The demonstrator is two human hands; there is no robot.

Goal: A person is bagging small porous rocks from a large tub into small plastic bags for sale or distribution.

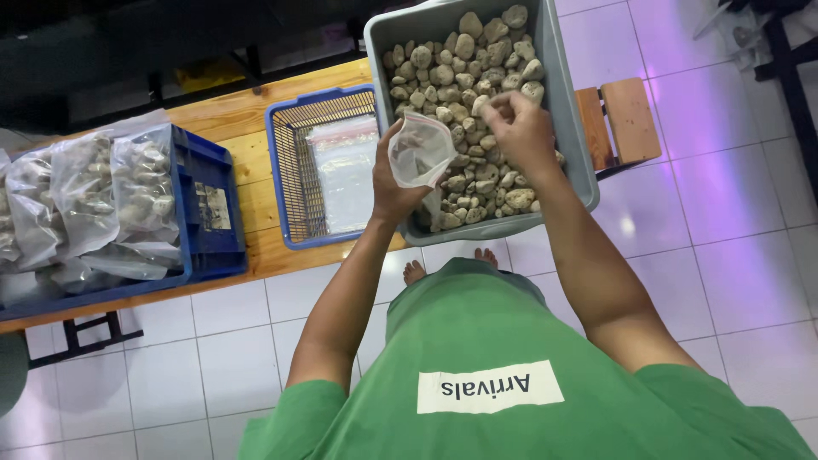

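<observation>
At the far left one dark blue crate (209, 217) on the wooden bench (247, 145) holds about four clear filled bags of stones (94, 200), though the glare and overlap make the count unsure, and beside it one blue mesh basket (294, 170) holds a stack of flat empty plastic bags (348, 175). The left hand (394, 189) is closed around the neck of one small clear bag (421, 152), holding its mouth open at the near edge of the single grey tub (571, 128). Just right of it, the right hand (521, 128) hovers over the heap of pale stones (464, 77), its fingertips pinched on one stone (482, 104).
</observation>
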